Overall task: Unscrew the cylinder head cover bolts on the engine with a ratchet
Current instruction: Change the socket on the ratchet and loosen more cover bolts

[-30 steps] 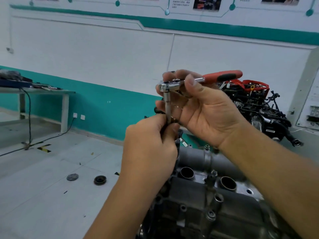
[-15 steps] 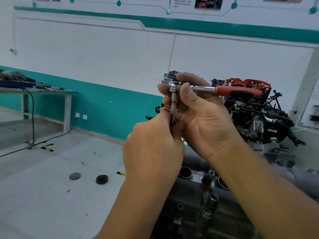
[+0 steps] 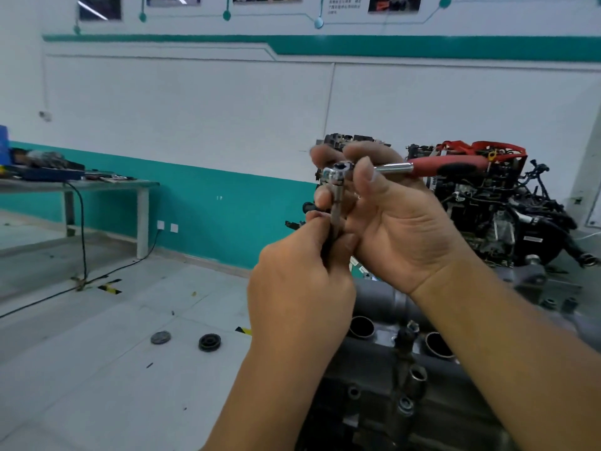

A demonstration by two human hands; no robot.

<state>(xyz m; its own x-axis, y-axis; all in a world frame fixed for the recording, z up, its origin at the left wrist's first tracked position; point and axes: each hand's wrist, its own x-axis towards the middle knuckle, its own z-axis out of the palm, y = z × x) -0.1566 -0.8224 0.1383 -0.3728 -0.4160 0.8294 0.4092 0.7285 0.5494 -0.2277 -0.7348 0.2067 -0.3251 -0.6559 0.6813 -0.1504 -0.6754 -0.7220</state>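
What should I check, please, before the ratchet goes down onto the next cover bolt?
1. Right hand grips ratchet head: ok.
2. Left hand pinches the extension bar lower end: ok.
3. Extension seated in ratchet head: ok, it hangs straight below.
4. Socket on the extension tip: cannot tell, hidden by fingers.
5. Tool on a bolt: not ok, held above the engine.
6. Red handle unobstructed: ok.

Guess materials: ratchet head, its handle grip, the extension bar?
Ratchet head: polished chromed steel by its mirror glints. Handle grip: red, matte, probably plastic or rubber. Extension bar: bright silver metal, likely plated steel; lower end hidden in the left hand.
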